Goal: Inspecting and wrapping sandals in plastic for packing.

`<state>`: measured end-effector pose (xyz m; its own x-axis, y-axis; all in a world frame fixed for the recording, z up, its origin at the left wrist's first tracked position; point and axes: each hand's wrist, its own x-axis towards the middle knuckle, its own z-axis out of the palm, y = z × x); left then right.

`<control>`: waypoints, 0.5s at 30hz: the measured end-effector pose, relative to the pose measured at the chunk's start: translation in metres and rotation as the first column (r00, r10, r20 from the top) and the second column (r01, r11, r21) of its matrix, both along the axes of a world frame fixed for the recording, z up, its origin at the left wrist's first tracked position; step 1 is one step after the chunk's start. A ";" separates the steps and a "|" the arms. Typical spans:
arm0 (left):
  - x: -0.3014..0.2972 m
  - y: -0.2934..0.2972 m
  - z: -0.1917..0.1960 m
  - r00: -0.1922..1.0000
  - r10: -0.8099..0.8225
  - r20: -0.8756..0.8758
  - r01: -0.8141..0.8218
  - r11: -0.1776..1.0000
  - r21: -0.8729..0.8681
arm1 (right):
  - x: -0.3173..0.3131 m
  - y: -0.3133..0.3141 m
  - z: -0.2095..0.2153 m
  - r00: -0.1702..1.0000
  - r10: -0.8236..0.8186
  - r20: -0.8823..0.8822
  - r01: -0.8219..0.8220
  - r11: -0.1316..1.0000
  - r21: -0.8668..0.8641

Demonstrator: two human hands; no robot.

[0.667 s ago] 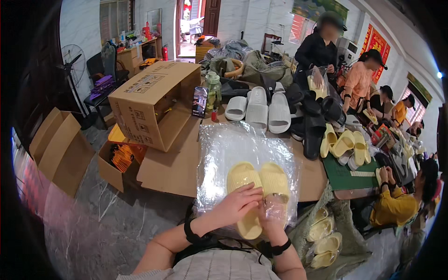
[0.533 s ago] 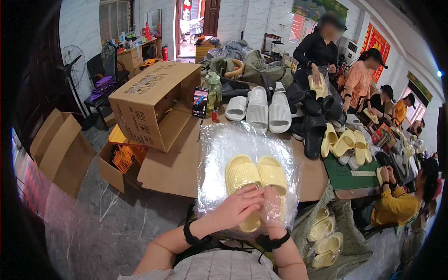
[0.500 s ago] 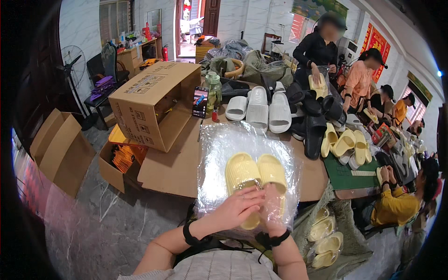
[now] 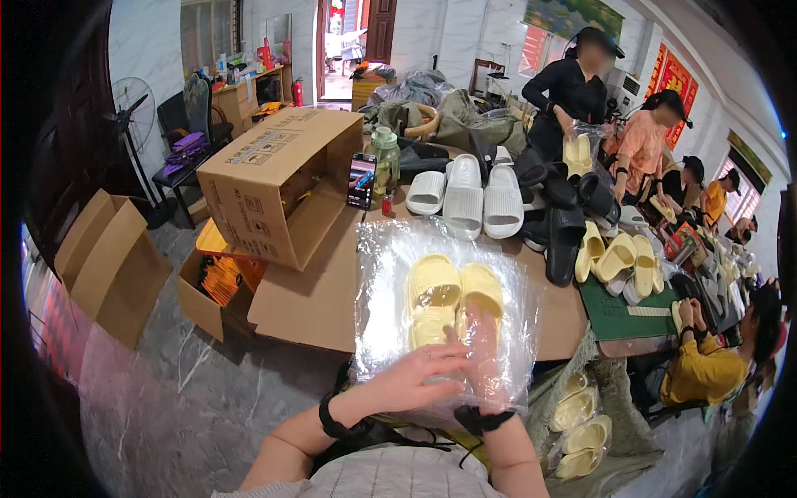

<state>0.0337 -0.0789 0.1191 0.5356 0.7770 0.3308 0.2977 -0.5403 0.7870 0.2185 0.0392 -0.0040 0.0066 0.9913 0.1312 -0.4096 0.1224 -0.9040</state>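
We see yellow slippers (image 4: 452, 303) bagged, long axis pointing away; right hand (image 4: 483, 349) inside clear bag (image 4: 382, 274) gripping them, left hand (image 4: 419, 378) pinching bag mouth.

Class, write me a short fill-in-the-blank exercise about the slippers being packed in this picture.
1. The pair of slippers in the clear plastic bag is ____ in colour.
2. The right hand is ____ the bag.
3. The left hand lies on the bag's ____.

Missing words: yellow; inside; outside
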 end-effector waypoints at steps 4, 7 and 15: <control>-0.022 0.008 -0.007 0.982 0.166 0.093 -0.159 0.984 -0.076 | 0.014 -0.083 0.085 0.365 -0.305 0.879 -0.374 0.817 0.439; -0.028 0.027 -0.008 0.902 0.432 -0.008 -0.432 0.902 0.014 | 0.037 -0.120 0.109 0.333 0.310 0.890 -0.636 0.771 -0.031; -0.041 0.069 -0.083 0.773 0.618 -0.141 -0.601 0.786 0.146 | 0.081 -0.131 0.172 0.880 0.204 0.429 -0.334 0.908 0.252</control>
<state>-0.0069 -0.0095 0.0361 0.0138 0.9321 0.3620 0.7135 -0.2628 0.6495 0.2997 -0.0916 0.1679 -0.3700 0.8536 0.3668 -0.0953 0.3578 -0.9289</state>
